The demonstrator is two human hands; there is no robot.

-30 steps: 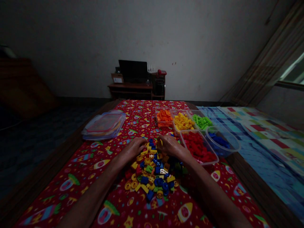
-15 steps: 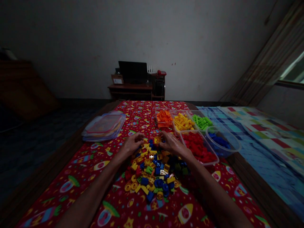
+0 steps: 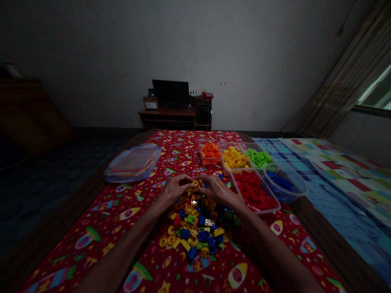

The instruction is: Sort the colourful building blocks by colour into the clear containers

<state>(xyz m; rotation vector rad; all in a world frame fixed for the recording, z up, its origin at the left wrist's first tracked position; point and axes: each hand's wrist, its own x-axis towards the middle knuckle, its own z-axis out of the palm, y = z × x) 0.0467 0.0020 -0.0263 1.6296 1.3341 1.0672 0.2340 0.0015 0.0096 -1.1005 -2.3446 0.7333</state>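
Observation:
A heap of mixed toy bricks (image 3: 195, 228), yellow, blue, orange, red and green, lies on the red patterned cloth (image 3: 100, 228). My left hand (image 3: 174, 189) and my right hand (image 3: 215, 188) meet at the far edge of the heap, fingers curled toward each other. Between their fingertips sits a small yellow brick (image 3: 195, 184), pinched from both sides. The dim light hides the finer finger detail.
Clear tubs stand to the right: orange bricks (image 3: 209, 151), yellow bricks (image 3: 233, 158), green bricks (image 3: 259, 156), red bricks (image 3: 253, 191), and a round bowl of blue bricks (image 3: 285, 184). Stacked lids (image 3: 132, 162) lie far left. A chequered mat (image 3: 336, 179) covers the right side.
Both hands have lifted from the heap and come together at its far edge, now pinching a small yellow brick between them. The camera has shifted slightly.

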